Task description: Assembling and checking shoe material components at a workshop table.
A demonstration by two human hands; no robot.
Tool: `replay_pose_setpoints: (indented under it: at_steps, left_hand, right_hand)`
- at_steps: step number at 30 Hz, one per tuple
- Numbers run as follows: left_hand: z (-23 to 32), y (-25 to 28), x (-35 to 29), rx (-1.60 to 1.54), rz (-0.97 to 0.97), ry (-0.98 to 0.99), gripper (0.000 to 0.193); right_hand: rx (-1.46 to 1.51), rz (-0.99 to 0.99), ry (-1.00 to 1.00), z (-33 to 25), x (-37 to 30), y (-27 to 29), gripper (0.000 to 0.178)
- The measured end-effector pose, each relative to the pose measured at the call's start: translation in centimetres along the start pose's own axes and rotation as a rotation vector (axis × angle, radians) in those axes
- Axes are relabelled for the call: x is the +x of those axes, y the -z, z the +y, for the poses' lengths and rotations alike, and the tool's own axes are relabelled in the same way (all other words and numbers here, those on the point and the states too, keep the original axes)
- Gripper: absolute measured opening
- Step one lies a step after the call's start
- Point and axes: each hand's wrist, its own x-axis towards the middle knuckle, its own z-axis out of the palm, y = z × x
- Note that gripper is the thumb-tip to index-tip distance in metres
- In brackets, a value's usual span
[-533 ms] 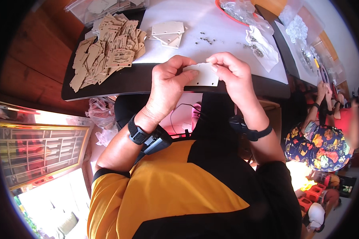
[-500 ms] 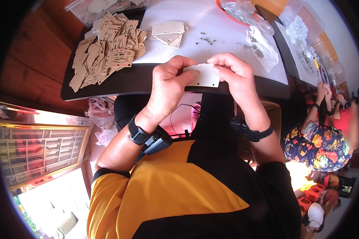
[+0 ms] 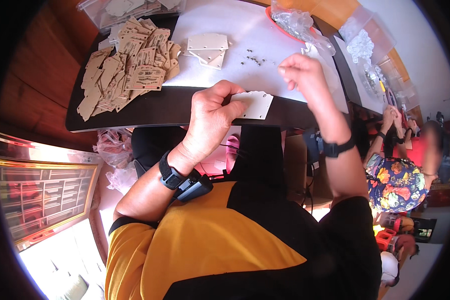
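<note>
My left hand is closed on a flat, cream-coloured plate with a scalloped edge and small holes, pinched between thumb and bent fingers above the table's near edge. The fingers cover the plate's left end. Apart from it, to the right, my right hand hangs over the table, fingers loosely bent and a little apart, with nothing visible between them. Nearest to its fingertips are several small dark metal pieces on the white sheet. A short stack of similar cream plates lies to their left.
A big heap of printed tan plates covers the table's left side. Behind it stands a clear bin of plates. A red-rimmed tray with bagged small parts is at the far right. Another person works at the neighbouring table.
My right hand has let go of the plate and moved up and to the right. The left hand still holds the plate, which is now slightly tilted and lower.
</note>
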Motion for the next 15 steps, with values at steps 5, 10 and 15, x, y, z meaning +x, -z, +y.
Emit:
replay_pose_setpoints:
  at_steps: [5,10,15]
  left_hand:
    - [-0.2,0.0,0.1,0.058,0.008,-0.007,0.016]
    - [-0.2,0.1,0.0,0.045,0.006,-0.016,0.017]
    - [0.3,0.3,0.2,0.067,0.001,0.001,0.018]
  right_hand:
    - [-0.467,-0.021,-0.104,-1.1,5.1,0.9,0.021]
    - [-0.894,-0.117,-0.256,-2.6,6.6,-1.0,0.027]
    - [-1.005,-0.145,0.039,0.1,7.2,-0.2,0.016]
